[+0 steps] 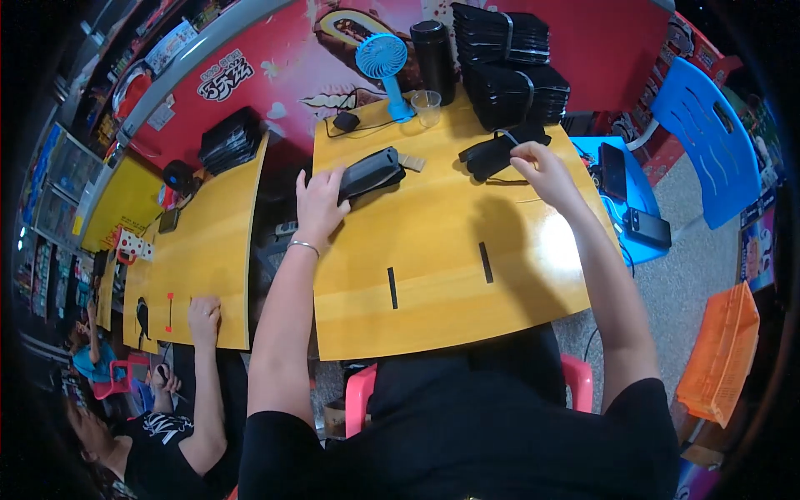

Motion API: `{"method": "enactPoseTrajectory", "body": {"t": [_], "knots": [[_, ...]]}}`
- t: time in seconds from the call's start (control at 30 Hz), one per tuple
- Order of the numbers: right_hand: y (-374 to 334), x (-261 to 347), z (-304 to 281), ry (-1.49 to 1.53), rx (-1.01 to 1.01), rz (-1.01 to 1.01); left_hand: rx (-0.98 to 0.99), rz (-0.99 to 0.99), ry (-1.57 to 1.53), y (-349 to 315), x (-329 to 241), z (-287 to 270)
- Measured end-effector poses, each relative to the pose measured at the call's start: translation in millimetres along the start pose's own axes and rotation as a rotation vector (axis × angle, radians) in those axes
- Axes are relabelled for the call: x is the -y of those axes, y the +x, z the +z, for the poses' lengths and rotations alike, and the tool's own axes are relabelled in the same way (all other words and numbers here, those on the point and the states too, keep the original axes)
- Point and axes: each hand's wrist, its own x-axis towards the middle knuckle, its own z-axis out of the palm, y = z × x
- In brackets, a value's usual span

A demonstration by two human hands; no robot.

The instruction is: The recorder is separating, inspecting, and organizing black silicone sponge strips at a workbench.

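Note:
My left hand (320, 204) lies at the left end of a folded black bundle (372, 172). Its fingers are spread and some touch the bundle. Beyond the bundle's right end is a small tan piece (411, 162). Farther right, my right hand (543, 172) is closed in a pinch over a loose pile of black folded pieces (490, 158). A thin grey strip (505, 136) shows by its fingertips; whether they grip it cannot be made out. Two short black marks, a left one (393, 287) and a right one (486, 262), are on the yellow table (433, 321) nearer me.
Tied black stacks (517, 92), a black tumbler (432, 62), a clear cup (427, 108) and a blue fan (385, 71) stand at the back. A blue chair (646, 187) holding phones is at right, above an orange crate (718, 354). A co-worker's hand (204, 319) rests on the left table.

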Motion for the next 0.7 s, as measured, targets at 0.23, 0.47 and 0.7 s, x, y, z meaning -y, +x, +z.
{"method": "enactPoseTrajectory", "body": {"t": [0.23,0.47,0.7], "knots": [[61.3,-70.6,37.7,-0.44,-0.143,0.136,-0.21,0.126,-0.16,-2.3,-29.6,-22.6],[71.9,-65.2,28.6,-0.18,0.079,0.367,-0.175,0.312,-0.44,8.3,-94.8,-32.8],[54.2,60.8,-29.8,0.308,0.315,0.371,-0.152,0.196,-0.834,29.0,-131.4,-30.4]]}}
